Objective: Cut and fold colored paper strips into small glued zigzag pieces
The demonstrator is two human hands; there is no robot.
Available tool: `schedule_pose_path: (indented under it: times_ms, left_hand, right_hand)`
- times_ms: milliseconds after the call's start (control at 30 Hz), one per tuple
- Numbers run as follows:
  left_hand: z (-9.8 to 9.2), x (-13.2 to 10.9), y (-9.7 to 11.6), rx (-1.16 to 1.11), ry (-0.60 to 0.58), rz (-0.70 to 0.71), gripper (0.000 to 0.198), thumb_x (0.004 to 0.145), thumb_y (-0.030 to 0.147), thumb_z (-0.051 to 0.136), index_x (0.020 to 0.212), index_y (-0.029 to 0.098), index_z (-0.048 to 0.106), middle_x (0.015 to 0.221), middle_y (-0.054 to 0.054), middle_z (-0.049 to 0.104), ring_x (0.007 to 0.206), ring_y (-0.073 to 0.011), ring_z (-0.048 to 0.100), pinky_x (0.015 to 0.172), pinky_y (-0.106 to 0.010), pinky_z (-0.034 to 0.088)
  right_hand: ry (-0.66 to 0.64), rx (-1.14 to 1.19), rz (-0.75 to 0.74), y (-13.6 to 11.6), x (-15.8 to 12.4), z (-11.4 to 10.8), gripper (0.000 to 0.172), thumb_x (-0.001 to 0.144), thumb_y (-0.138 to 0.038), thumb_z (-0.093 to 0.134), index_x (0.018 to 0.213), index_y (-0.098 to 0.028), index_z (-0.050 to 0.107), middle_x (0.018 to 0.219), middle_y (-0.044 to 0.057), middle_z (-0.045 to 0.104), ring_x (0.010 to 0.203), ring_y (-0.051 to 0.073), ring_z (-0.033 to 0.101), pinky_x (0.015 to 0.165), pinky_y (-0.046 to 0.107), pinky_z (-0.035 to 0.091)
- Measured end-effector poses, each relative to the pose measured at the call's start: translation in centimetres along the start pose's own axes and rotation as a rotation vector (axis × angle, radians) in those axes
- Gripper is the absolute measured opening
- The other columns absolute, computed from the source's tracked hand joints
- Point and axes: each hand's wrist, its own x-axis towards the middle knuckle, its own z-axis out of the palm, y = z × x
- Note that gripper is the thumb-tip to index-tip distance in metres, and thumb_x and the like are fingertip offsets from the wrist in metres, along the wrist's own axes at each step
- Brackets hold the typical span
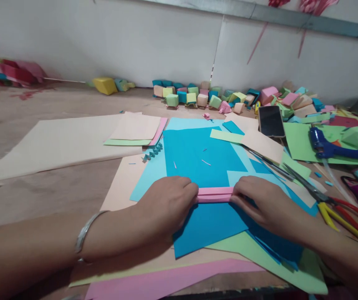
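A folded pink paper strip stretches between my two hands, a crease running along its length. My left hand, with a silver bangle at the wrist, grips the strip's left end with curled fingers. At the other end, my right hand pinches the strip between thumb and fingers. Both hands are over blue paper sheets, where a few small paper scraps lie. The fingertips of the left hand are partly hidden behind its knuckles.
Right of my hands lie scissors, a blue glue gun and a phone. Small folded paper boxes line the wall. A stack of paper squares rests on a large cream sheet at left. Pink paper lies along the front.
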Motion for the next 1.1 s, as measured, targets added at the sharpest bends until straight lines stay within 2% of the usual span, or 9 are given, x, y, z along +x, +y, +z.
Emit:
schedule_pose_path:
  times_ms: [233, 400, 600, 933, 1100]
  left_hand:
    - [-0.52, 0.48, 0.27, 0.010, -0.020, -0.054, 0.030, 0.100, 0.030, 0.036, 0.079, 0.017, 0.052, 0.072, -0.002, 0.056, 0.059, -0.0144, 0.045, 0.053, -0.027, 0.031]
    - [-0.70, 0.41, 0.32, 0.023, -0.030, -0.062, 0.016, 0.095, 0.021, 0.046, 0.081, 0.017, 0.051, 0.070, -0.001, 0.054, 0.058, -0.0148, 0.045, 0.052, -0.028, 0.028]
    - [-1.02, 0.29, 0.50, 0.004, -0.035, -0.061, 0.011, 0.091, 0.017, 0.050, 0.080, 0.018, 0.049, 0.071, -0.001, 0.054, 0.057, -0.0147, 0.044, 0.051, -0.028, 0.027]
    - [-0.75, 0.39, 0.37, 0.028, 0.008, -0.050, 0.018, 0.096, 0.020, 0.041, 0.079, 0.018, 0.048, 0.070, -0.001, 0.054, 0.059, -0.0152, 0.046, 0.052, -0.028, 0.030]
    - [-1.00, 0.53, 0.48, 0.052, -0.023, -0.049, 0.019, 0.096, 0.019, 0.042, 0.079, 0.017, 0.049, 0.071, -0.001, 0.054, 0.060, -0.0148, 0.047, 0.053, -0.028, 0.031]
  right_hand:
    - [-0.006, -0.003, 0.052, 0.14, 0.32, 0.36, 0.024, 0.096, -0.031, 0.048, 0.080, -0.018, 0.060, 0.076, 0.004, 0.060, 0.068, 0.016, 0.054, 0.059, 0.027, 0.034]
    - [-0.013, -0.004, 0.081, 0.34, 0.36, 0.32, 0.020, 0.095, -0.029, 0.052, 0.080, -0.018, 0.061, 0.076, 0.004, 0.061, 0.069, 0.017, 0.056, 0.058, 0.027, 0.035]
    - [-0.014, 0.021, 0.065, 0.73, 0.30, -0.10, 0.025, 0.096, -0.034, 0.049, 0.080, -0.019, 0.061, 0.075, 0.004, 0.061, 0.066, 0.016, 0.055, 0.056, 0.027, 0.034]
    - [-0.064, -0.004, 0.119, 0.40, 0.49, -0.14, 0.025, 0.095, -0.034, 0.049, 0.079, -0.019, 0.061, 0.076, 0.003, 0.061, 0.068, 0.017, 0.055, 0.058, 0.028, 0.033]
    - [-0.077, -0.007, 0.134, 0.35, 0.60, -0.17, 0.025, 0.095, -0.034, 0.049, 0.079, -0.019, 0.061, 0.076, 0.004, 0.061, 0.068, 0.018, 0.055, 0.058, 0.029, 0.032]
